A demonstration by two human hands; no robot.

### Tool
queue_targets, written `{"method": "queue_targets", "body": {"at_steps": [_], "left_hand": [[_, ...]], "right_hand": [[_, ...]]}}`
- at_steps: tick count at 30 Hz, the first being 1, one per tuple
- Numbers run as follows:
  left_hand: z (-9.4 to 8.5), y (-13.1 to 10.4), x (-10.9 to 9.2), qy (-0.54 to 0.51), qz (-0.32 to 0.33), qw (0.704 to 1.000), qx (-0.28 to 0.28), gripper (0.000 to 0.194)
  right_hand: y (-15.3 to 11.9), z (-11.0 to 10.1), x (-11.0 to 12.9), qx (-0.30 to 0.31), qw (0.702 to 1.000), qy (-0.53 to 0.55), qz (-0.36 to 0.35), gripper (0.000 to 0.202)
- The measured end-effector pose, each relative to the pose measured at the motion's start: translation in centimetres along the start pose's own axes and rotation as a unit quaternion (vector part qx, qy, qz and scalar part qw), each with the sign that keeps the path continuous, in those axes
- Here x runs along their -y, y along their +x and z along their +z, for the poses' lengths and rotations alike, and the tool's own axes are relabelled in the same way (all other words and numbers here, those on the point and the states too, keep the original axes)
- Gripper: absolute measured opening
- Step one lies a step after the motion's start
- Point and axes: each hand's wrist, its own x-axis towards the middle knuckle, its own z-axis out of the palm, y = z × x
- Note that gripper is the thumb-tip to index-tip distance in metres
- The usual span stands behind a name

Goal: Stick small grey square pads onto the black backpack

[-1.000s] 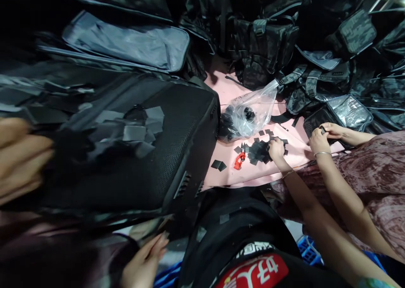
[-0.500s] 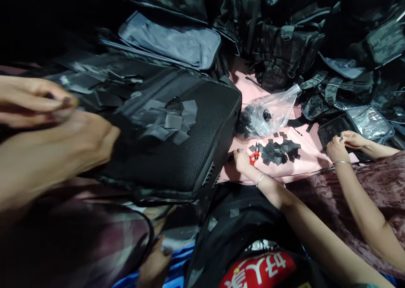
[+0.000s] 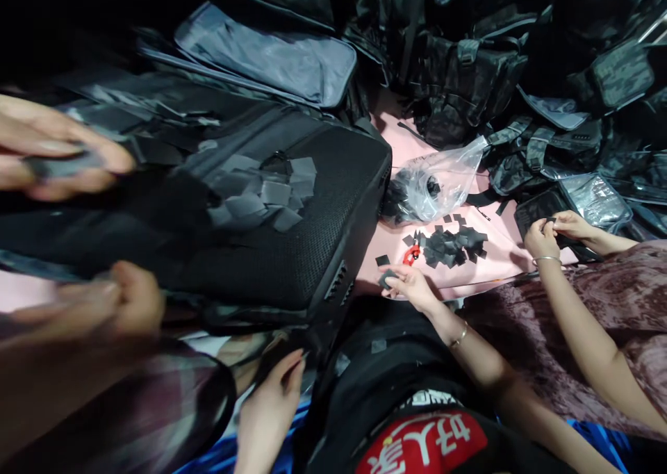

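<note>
Right hand [image 3: 410, 286]: fingers pinch one dark patch [image 3: 387, 278] at the near edge of the bench [image 3: 503, 244]. Red snips [image 3: 411, 254] just beyond those fingers; patch pile [image 3: 454, 246] past them, rightward. Left hand [image 3: 272, 408] low, fingertips close; can't tell what's between. Black bag [image 3: 313, 251] beyond the left fingers.

Loose squares [image 3: 275, 193] atop pack [image 3: 333, 251], L; snips [image 3: 411, 255] btwn pack & patch pile [image 3: 451, 246], R; poly bag [image 3: 456, 172] behind
</note>
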Motion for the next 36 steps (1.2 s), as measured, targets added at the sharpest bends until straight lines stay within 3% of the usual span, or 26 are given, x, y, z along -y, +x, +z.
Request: {"method": "queue_targets", "body": {"at_steps": [2, 4, 7, 10, 16, 24, 27, 32, 36], "left_hand": [[0.2, -0.6, -3.0, -0.096, 0.037, 0.995, 0.01, 0.035], [0.5, -1.3, -6.2, -0.214, 0.057, 0.973, 0.062, 0.037], [1.3, -2.3, -10.4, -0.334, 0.083, 0.934, 0.096, 0.039], [2.2, -3.0, -12.5, -0.372, 0.11, 0.916, 0.104, 0.038], [3.0, -4.1, -12.6, -0.349, 0.134, 0.922, 0.1, 0.036], [2.1, -4.9, -13.1, -0.315, 0.209, 0.922, 0.081, 0.04], [1.8, -5.1, -13.3, -0.331, 0.211, 0.915, 0.088, 0.037], [2.3, -5.0, -12.9, -0.354, 0.206, 0.909, 0.081, 0.028], [2.9, -4.9, -12.6, -0.364, 0.172, 0.914, 0.046, 0.023]], "right_hand": [[-0.1, 3.1, -2.0, 0.023, 0.994, 0.106, -0.006, 0.039], [-1.1, 4.6, -3.7, 0.032, 0.98, 0.195, -0.007, 0.038], [-3.4, 5.1, -4.7, 0.016, 0.97, 0.244, 0.005, 0.03], [-5.0, 5.0, -4.5, -0.008, 0.967, 0.255, 0.01, 0.025], [-5.8, 4.8, -4.4, 0.02, 0.962, 0.27, 0.025, 0.029], [-6.2, 4.2, -4.8, 0.088, 0.954, 0.286, 0.01, 0.037], [-6.5, 3.7, -4.4, 0.087, 0.957, 0.276, 0.012, 0.038], [-7.0, 3.7, -3.8, 0.078, 0.954, 0.282, 0.073, 0.039], [-7.9, 4.0, -2.8, 0.036, 0.972, 0.228, 0.043, 0.031]]}}
